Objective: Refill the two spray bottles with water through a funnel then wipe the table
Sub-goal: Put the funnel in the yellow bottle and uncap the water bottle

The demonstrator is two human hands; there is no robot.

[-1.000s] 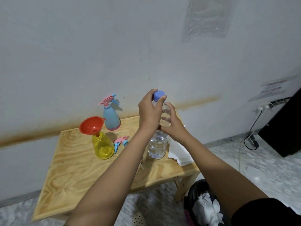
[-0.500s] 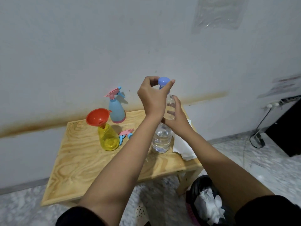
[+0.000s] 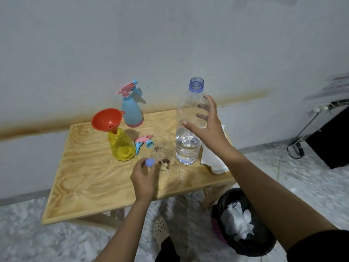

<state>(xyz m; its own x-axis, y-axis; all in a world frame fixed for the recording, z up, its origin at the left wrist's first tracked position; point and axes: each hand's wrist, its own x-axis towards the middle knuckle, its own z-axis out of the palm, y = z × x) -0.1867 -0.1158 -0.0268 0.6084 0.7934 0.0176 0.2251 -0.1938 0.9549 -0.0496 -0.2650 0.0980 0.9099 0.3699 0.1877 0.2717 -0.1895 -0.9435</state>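
Observation:
A clear water bottle (image 3: pixel 188 129), uncapped and about a third full, stands on the wooden table (image 3: pixel 85 178). My right hand (image 3: pixel 209 127) wraps around its middle, thumb in front and fingers behind. My left hand (image 3: pixel 143 176) holds the blue cap (image 3: pixel 150 162) low over the table in front of the bottle. To the left stands a yellow spray bottle (image 3: pixel 122 146) with a red funnel (image 3: pixel 106 120) in its neck. Its pink and blue spray head (image 3: pixel 144 141) lies beside it. A blue spray bottle (image 3: pixel 132 112) with its head on stands at the back.
A folded white cloth (image 3: pixel 213 159) lies on the table's right edge, behind the water bottle. A bin with a black bag (image 3: pixel 243 220) and crumpled paper stands on the floor at the table's right corner. A black box (image 3: pixel 332 138) and cable (image 3: pixel 294 148) are far right.
My left hand has taken the blue cap off the water bottle and brought it down to the table. My right hand stays on the bottle, which now stands open.

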